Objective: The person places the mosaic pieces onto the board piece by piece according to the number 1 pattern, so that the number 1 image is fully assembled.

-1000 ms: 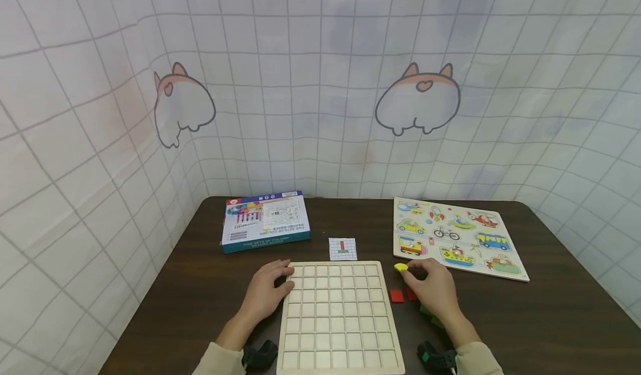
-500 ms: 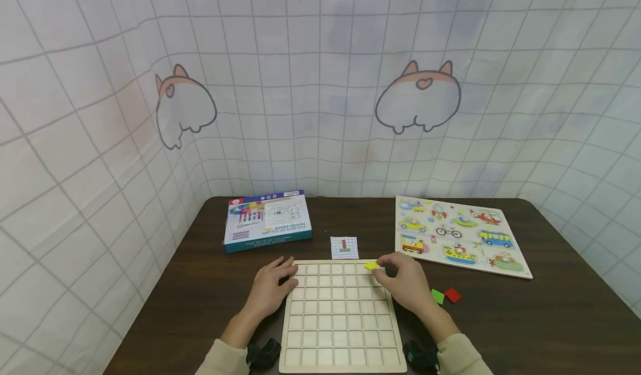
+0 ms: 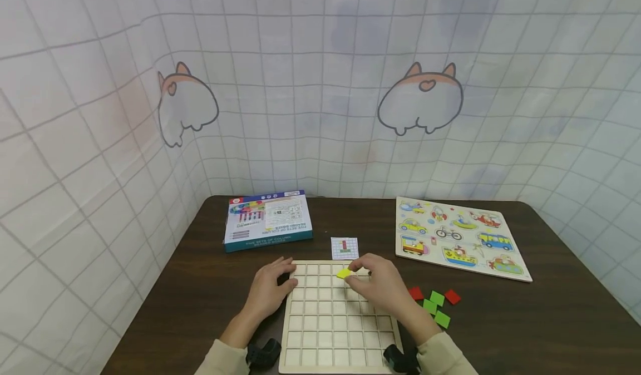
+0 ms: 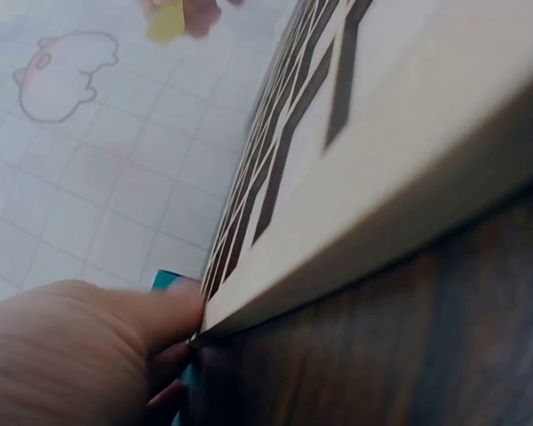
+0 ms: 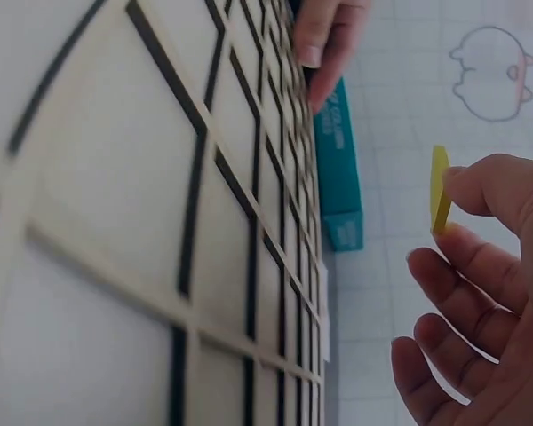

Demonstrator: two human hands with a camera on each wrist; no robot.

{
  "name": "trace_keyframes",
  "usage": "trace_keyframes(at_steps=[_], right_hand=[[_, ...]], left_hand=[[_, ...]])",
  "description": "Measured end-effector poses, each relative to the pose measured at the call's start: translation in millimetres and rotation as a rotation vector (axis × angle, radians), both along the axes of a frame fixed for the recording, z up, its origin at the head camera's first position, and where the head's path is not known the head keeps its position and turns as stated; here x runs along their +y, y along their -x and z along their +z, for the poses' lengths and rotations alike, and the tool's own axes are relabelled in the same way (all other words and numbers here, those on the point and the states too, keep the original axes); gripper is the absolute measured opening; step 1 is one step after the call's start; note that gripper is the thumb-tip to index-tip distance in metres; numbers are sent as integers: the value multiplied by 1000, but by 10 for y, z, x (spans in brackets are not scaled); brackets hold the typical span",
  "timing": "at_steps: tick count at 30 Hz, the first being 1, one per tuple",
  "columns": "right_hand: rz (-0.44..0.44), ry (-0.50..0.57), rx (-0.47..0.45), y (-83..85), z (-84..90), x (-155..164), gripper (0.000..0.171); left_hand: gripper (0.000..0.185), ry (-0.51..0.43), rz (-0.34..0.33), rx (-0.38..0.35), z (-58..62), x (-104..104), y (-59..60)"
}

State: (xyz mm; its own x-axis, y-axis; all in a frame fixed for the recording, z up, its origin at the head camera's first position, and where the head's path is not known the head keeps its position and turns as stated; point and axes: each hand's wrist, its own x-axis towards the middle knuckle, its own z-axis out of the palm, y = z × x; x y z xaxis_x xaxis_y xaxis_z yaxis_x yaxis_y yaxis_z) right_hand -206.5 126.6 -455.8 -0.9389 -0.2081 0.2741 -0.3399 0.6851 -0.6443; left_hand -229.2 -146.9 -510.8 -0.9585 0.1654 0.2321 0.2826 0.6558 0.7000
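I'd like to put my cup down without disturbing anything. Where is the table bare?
Bare wood lies left of the grid board, below the blue box, and along the right edge past the loose tiles. It is crowded between board and vehicle puzzle.

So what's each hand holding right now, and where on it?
The right hand pinches the yellow tile by its edges, above the grid board. The left hand holds nothing; it rests against the board's far-left corner.

Small pattern card (image 3: 344,248): print too small to read. Box (image 3: 267,220) lettering likewise illegible. Grid board (image 3: 335,330) near edge cut off by the frame.
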Motion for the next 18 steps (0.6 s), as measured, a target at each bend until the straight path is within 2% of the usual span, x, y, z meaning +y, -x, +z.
trace_keyframes(at_steps=[4, 8, 12, 18], right_hand=[[46, -18, -2, 46, -83, -94, 9], [97, -16, -11, 102, -174, -146, 11], [138, -57, -13, 182, -252, -192, 13], [154, -105, 16, 252, -306, -255, 16]], left_hand=[[28, -7, -1, 25, 9, 33, -15], [29, 2, -6, 26, 19, 48, -30], [30, -1, -2, 20, 27, 37, -29], [31, -1, 2, 1, 35, 6, -23]])
